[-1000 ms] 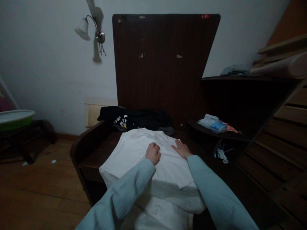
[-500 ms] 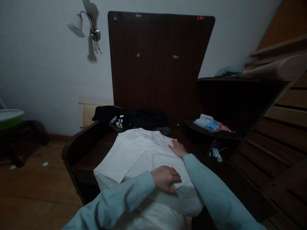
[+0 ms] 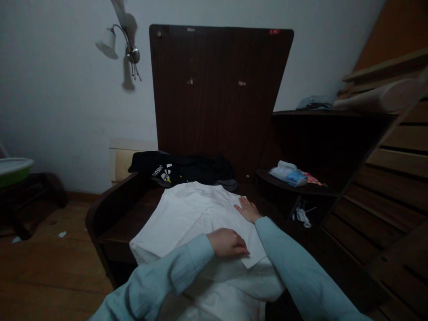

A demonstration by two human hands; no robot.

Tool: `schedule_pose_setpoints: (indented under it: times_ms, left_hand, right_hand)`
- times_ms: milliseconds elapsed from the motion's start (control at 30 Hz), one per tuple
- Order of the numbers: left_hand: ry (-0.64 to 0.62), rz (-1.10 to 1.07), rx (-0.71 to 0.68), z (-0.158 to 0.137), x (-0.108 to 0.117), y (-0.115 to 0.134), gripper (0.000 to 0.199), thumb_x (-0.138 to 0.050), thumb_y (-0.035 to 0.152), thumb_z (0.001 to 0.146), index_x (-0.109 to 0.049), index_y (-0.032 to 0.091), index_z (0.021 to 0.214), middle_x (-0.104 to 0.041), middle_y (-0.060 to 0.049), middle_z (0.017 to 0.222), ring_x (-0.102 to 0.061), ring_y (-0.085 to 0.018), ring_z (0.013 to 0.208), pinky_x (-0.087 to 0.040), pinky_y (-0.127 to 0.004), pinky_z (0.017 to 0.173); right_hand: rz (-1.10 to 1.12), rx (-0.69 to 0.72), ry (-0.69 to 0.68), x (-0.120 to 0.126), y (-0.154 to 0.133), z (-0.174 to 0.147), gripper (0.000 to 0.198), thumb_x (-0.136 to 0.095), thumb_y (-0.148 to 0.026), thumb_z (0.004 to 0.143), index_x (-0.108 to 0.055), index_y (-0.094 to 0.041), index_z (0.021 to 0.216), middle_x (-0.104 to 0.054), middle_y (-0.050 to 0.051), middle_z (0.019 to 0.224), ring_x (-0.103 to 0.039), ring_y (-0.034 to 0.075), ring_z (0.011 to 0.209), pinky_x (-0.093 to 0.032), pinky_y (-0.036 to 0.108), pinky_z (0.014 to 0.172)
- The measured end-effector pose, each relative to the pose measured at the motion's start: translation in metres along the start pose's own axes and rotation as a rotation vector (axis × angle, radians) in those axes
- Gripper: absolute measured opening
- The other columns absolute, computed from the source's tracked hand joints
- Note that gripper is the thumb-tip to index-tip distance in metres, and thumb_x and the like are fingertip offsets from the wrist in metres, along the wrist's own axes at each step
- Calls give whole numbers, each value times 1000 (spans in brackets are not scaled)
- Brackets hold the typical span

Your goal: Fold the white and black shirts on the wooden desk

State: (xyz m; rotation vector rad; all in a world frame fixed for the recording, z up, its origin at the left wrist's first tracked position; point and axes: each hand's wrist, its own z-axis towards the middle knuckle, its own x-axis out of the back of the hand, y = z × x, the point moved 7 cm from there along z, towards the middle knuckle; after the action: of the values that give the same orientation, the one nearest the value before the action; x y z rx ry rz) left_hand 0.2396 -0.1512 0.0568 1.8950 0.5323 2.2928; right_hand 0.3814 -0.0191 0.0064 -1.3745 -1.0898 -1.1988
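Note:
A white shirt (image 3: pixel 214 200) lies spread over a dark wooden seat, its collar end away from me and its lower part hanging toward me. One folded-in sleeve shows as a slanted edge on the left. My right hand (image 3: pixel 248 208) rests flat on the shirt's right shoulder, fingers stretched out. Nearer to me, my left hand (image 3: pixel 229 243) is over the right sleeve, its fingers drawn together at the cloth near the sleeve hem. The thumb of that hand is hidden.
Black clothing (image 3: pixel 187 167) with white print lies behind the shirt. A dark upright board (image 3: pixel 220 93) stands at the back. On the right, a corner shelf (image 3: pixel 317 192) holds plastic packets (image 3: pixel 289 174). A green basin (image 3: pixel 15 174) sits on a stool at the left.
My left hand has closed its fingers from a spread pose, and the sleeve hem beside it has shifted slightly. My right hand stays on the shoulder. The view has tipped up slightly.

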Motion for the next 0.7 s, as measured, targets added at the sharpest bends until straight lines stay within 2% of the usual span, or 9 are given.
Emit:
schedule_pose_setpoints:
  times_ms: [100,167,200,233,267,333,433,600,700]
  left_hand:
    - [1,14,143,-14,23,-36,15,-52,30,78,-64,22,77,-67,-5,89,-60,-19,83,-42,-24,74]
    - [16,59,361,-35,44,-74,13,-60,30,72,-64,22,82,-65,-5,97,-57,-20,95,-40,-26,83]
    - [44,88,483,-50,55,-93,19,-61,29,71,-63,23,88,-62,-5,105,-53,-21,103,-38,-27,88]
    - [61,111,542,-64,66,-108,27,-60,29,72,-60,20,97,-57,-9,115,-47,-24,112,-35,-31,93]
    - [90,140,600,-79,75,-122,34,-57,29,74,-56,18,107,-49,-12,124,-39,-27,119,-31,-36,97]
    - [187,238,795,-111,92,-149,46,-52,34,78,-44,18,121,-35,-12,136,-27,-27,126,-24,-42,101]
    - [231,315,935,-144,89,-177,54,-41,40,83,-31,16,130,-20,-13,142,-16,-27,130,-20,-47,101]
    - [245,349,1045,-163,64,-202,50,-36,41,85,-34,18,129,-25,-12,140,-20,-24,129,-21,-44,101]
    - [390,415,1112,-170,73,-199,54,-40,38,82,-32,14,130,-24,-14,140,-19,-26,129,-22,-43,101]
  right_hand:
    - [0,-1,4,0,-1,0,64,-17,-49,86,-20,-9,136,-12,9,144,-9,18,132,-13,39,105]
    - [3,-3,4,1,-1,-1,64,-16,-49,86,-20,-10,136,-12,9,144,-9,18,132,-13,40,105]
    - [6,-4,3,1,-2,-2,64,-16,-49,86,-20,-10,136,-11,9,144,-9,19,132,-13,40,105]
    - [9,-6,2,2,-2,-2,64,-17,-49,86,-20,-10,136,-11,9,144,-9,19,132,-13,40,105]
    - [11,-8,2,2,-2,-2,64,-17,-49,85,-20,-9,136,-11,9,144,-9,19,132,-13,40,105]
    - [16,-8,4,3,-2,-3,64,-18,-49,85,-20,-9,136,-12,10,144,-10,19,132,-14,41,105]
    - [24,-6,11,3,-2,-2,62,-18,-48,86,-21,-11,136,-14,9,144,-10,20,132,-14,40,104]
    - [5,-4,16,1,-2,-1,62,-18,-48,86,-21,-11,136,-15,8,144,-10,19,132,-15,40,104]
    - [-19,-17,14,1,0,-1,63,-17,-49,86,-21,-10,136,-14,9,144,-10,19,132,-14,38,105]
